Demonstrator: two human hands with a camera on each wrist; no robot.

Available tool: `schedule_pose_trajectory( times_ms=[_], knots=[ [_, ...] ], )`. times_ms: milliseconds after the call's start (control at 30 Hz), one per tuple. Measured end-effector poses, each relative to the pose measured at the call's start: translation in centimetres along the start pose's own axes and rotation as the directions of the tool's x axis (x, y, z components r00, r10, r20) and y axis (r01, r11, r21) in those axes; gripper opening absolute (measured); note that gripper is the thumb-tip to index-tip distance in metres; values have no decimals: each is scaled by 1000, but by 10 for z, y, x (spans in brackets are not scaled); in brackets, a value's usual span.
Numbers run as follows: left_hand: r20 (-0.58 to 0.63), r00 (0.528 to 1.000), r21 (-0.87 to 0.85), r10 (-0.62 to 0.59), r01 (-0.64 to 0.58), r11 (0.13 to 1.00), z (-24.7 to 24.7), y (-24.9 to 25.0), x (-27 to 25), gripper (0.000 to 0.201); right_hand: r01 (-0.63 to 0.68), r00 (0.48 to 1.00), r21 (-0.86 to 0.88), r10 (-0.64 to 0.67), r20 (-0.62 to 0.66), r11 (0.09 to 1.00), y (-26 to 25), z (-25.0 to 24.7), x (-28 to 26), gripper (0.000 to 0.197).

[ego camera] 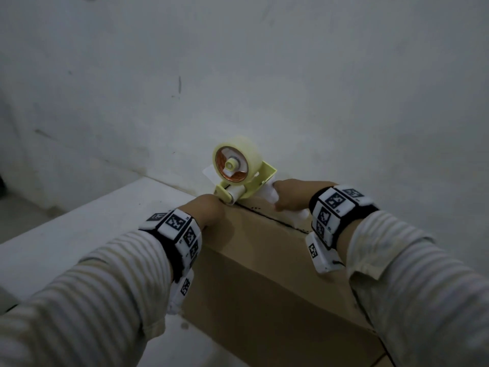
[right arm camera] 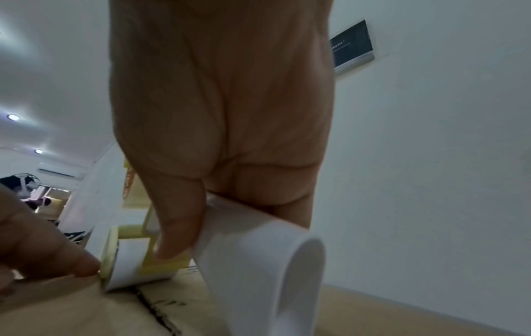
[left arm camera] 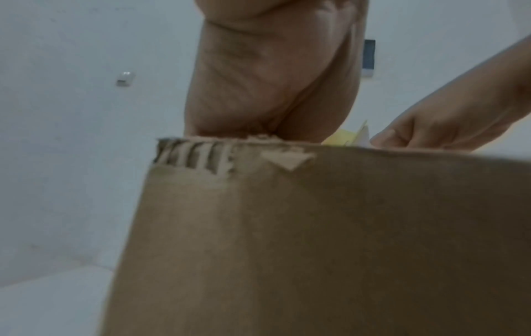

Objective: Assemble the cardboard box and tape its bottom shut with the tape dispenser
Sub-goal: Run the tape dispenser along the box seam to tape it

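Right hand [ego camera: 289, 194]: it grasps the white handle [right arm camera: 258, 261] of the tape dispenser [ego camera: 239, 172]; the thumb lies along the yellow frame and the other fingers curl round the handle.
Left hand [ego camera: 209, 210]: it rests on the far left edge of the cardboard box [ego camera: 264, 260], just beside the roller; the fingers go over the far edge, so I cannot tell if they are straight or curled round it.
Tape dispenser: the white roller [ego camera: 234, 196] touches the box top at the far end of the seam [ego camera: 267, 214]; the roll of clear tape stands above it.
Cardboard box: it stands on the white table [ego camera: 79, 234], close to the wall, with closed flaps facing up; the dark seam between the flaps shows no tape yet on the part I can see. One corner is torn, seen in the left wrist view.
Step in hand: I judge it is the start of taping, with the tape end being fixed at the far edge.
Next move: probably to pull the dispenser along the seam toward the body, keeping the roller pressed down and centred on the gap, while the left hand keeps the box from sliding.
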State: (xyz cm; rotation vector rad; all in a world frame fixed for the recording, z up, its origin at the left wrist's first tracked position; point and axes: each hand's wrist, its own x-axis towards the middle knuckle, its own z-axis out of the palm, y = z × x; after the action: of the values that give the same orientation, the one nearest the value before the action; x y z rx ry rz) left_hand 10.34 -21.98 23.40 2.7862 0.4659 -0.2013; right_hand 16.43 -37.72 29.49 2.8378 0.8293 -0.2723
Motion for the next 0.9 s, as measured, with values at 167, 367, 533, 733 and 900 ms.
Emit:
schedule_pose_trajectory(
  times_ms=[167, 367, 533, 733, 900],
  knots=[
    [-33, 999, 33, -31, 32, 999, -1, -12, 4, 42, 5, 1000, 20, -5, 1, 1000, 6, 6, 7, 50],
    [-3, 1000, 32, -27, 27, 999, 1, -13, 17, 46, 8, 1000, 30, -8, -5, 1000, 7, 6, 8, 55],
    [-11, 999, 34, -40, 40, 999, 4, -13, 17, 46, 17, 1000, 47, -17, -3, 999, 10, 6, 4, 54],
    [-10, 998, -8, -67, 67, 998, 7, -14, 16, 47, 69, 997, 6, -69, 21, 998, 27, 7, -10, 49],
    [13, 992, -66, -129, 129, 989, 7, -12, 16, 46, 66, 996, 12, -67, 59, 998, 72, 11, -41, 46]
  ],
)
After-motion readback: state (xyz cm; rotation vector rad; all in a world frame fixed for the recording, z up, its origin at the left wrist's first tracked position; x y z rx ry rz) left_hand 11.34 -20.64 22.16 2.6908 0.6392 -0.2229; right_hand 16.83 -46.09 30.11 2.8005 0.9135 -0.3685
